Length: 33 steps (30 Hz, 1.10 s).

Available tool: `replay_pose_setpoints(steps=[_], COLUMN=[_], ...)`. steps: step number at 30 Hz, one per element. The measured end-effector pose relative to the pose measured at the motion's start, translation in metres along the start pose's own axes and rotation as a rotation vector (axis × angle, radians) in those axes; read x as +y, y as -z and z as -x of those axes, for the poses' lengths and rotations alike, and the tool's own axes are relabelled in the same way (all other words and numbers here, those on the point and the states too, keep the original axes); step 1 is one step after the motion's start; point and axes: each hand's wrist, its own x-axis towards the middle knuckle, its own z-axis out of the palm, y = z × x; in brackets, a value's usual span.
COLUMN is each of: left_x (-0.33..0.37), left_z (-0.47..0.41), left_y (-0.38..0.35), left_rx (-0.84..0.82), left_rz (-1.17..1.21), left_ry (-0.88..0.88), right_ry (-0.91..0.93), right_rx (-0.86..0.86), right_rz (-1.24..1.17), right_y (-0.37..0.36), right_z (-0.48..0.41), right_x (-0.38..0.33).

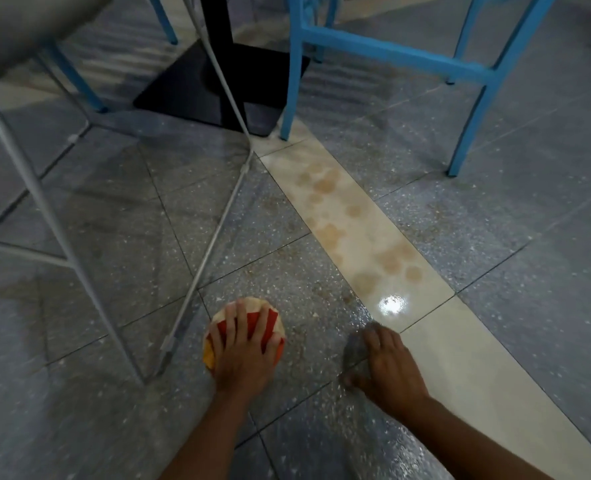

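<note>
A round bundle (272, 318) in red, yellow and cream, cloth by the look of it, lies on the grey speckled floor near the bottom centre. My left hand (242, 355) presses down on it with fingers spread over its top. To the right, my right hand (391, 368) grips a grey scrubbing pad (354, 348) against the wet floor, at the edge of a cream tile strip (467, 358). Most of the pad is hidden under the fingers. Both forearms enter from the bottom edge.
Brown stains (342, 209) dot the cream strip ahead of my right hand, and a light glare (392, 304) shows the floor is wet. Blue chair legs (292, 81) and a black table base (218, 88) stand beyond. A grey metal frame (55, 216) stands left.
</note>
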Motion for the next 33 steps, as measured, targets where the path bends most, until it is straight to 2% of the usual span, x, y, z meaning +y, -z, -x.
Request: replay_pose_setpoints(steps=[2,5,10,13,16,18,20,22,24,26,28,30,33], left_x=[0.005,-0.002,-0.061,-0.068,-0.014,0.033,0.07,0.087,0.071,0.031,-0.007,-0.019,0.026], left_z=[0.013,0.056,0.093,0.052,0.004,-0.01,0.001,0.038,0.077,0.094,0.086,0.063,0.025], left_y=[-0.009,-0.034,-0.051,-0.03,-0.011,-0.01,-0.023,-0.047,-0.063,-0.067,-0.055,-0.04,-0.023], left_rx=[0.045,0.026,0.0,-0.011,-0.042,-0.075,-0.071,-0.07,-0.079,-0.079,-0.062,-0.063,-0.043], left_rz=[0.03,0.049,-0.12,-0.158,-0.046,0.021,-0.004,-0.037,-0.079,-0.108,-0.128,-0.127,-0.054], left_ry=[-0.017,-0.163,-0.404,-0.284,0.046,0.118,-0.021,-0.265,-0.466,-0.565,-0.523,-0.39,-0.06], right_ry=[-0.047,-0.093,-0.099,-0.125,-0.146,-0.149,-0.154,-0.158,-0.15,-0.143,-0.134,-0.129,-0.113], right_rx=[0.003,-0.01,0.017,0.007,0.003,0.011,0.01,0.006,0.011,0.007,0.01,0.01,-0.002], right_rz=[0.026,0.026,-0.038,-0.041,-0.052,-0.061,-0.066,-0.064,-0.063,-0.065,-0.069,-0.066,-0.081], right_y=[0.0,0.001,-0.001,-0.003,-0.004,-0.003,-0.001,0.002,0.004,0.005,0.005,0.004,0.005], right_z=[-0.001,-0.002,-0.004,-0.005,-0.007,-0.007,-0.007,-0.006,-0.005,-0.004,-0.004,-0.004,-0.004], right_x=[0.008,0.018,0.021,0.017,0.016,0.015,0.014,0.014,0.014,0.015,0.016,0.017,0.02])
